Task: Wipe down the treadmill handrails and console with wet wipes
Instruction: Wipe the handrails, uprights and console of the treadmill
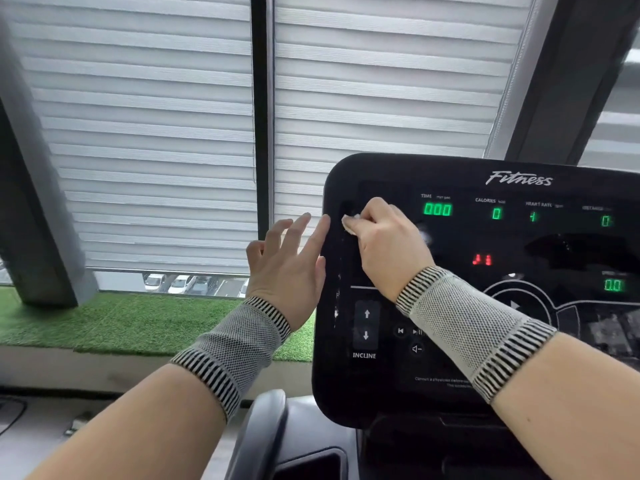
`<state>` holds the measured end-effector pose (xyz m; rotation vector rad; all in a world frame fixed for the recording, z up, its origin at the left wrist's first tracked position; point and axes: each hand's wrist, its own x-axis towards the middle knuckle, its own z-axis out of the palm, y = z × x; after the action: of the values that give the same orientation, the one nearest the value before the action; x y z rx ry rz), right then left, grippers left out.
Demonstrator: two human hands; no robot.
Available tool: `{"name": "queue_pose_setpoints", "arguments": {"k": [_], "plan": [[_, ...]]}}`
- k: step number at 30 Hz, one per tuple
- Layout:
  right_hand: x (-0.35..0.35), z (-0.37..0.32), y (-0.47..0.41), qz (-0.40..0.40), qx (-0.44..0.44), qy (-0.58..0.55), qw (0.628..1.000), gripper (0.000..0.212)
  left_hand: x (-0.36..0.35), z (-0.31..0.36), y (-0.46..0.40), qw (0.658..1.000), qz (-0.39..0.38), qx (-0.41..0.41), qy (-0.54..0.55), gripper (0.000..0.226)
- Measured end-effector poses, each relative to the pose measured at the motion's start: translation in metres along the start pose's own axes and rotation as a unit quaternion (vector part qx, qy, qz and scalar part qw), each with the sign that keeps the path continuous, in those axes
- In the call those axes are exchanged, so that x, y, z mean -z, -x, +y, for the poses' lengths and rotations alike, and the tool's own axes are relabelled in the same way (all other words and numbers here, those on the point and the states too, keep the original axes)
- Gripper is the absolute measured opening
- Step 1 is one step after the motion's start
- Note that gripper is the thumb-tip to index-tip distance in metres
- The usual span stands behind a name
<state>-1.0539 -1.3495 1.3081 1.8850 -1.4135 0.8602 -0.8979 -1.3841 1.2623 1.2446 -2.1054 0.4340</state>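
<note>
A: Where is the wet wipe (349, 224), and how does it lie?

B: Centre of the frame, bunched into a small white wad. It is pressed against the upper left part of the console (450, 341) face, just inside the left edge. Being crumpled, it shows no clear long axis; only a pale corner protrudes to the left of the knuckles.

A: Which hand holds it?

B: The right hand (388, 244). Its fingers (375, 211) are curled round the wad, knuckles toward the upper left of the frame, back of the hand toward the camera.

A: And the left hand (289, 263)?

B: It holds nothing. Its fingers are straight and spread, pointing to the upper right, with the index fingertip and the thumb touching the console's left rim.

A: How is the console oriented?

B: A black panel filling the lower right of the frame, its long axis running left to right and continuing past the right edge. Green readouts labelled TIME, CALORIES and HEART RATE sit along its upper band; INCLINE arrows (366, 323) sit below the right hand.

A: Surroundings?

B: Striped mesh wristbands (464, 327) on both wrists. White blinds (156, 133) fill the upper frame. A strip of green turf (104, 323) lies at mid-left, with parked cars (180, 284) visible beneath the blinds.
</note>
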Motion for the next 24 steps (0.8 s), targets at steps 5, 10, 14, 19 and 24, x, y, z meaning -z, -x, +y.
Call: {"name": "queue_pose_setpoints", "arguments": {"k": [5, 10, 14, 19, 24], "plan": [[0.006, -0.002, -0.011, -0.042, -0.037, -0.010, 0.998, 0.035, 0.005, 0.002, 0.001, 1.000, -0.028, 0.010, 0.001, 0.057], [0.033, 0.002, -0.006, -0.070, -0.141, -0.190, 0.969, 0.018, 0.022, 0.007, -0.001, 0.999, -0.040, 0.022, 0.003, 0.056], [0.052, -0.006, -0.001, -0.037, -0.365, -0.523, 0.769, 0.013, 0.039, 0.016, 0.001, 0.983, 0.006, 0.065, 0.172, 0.038], [0.063, -0.018, 0.010, -0.036, -0.403, -0.712, 0.573, 0.019, 0.065, 0.030, 0.009, 0.780, -0.135, 0.232, 0.565, 0.019], [0.071, -0.024, 0.022, -0.092, -0.388, -0.727, 0.559, 0.018, 0.076, 0.033, 0.015, 0.706, -0.151, 0.261, 0.640, 0.008]]}}
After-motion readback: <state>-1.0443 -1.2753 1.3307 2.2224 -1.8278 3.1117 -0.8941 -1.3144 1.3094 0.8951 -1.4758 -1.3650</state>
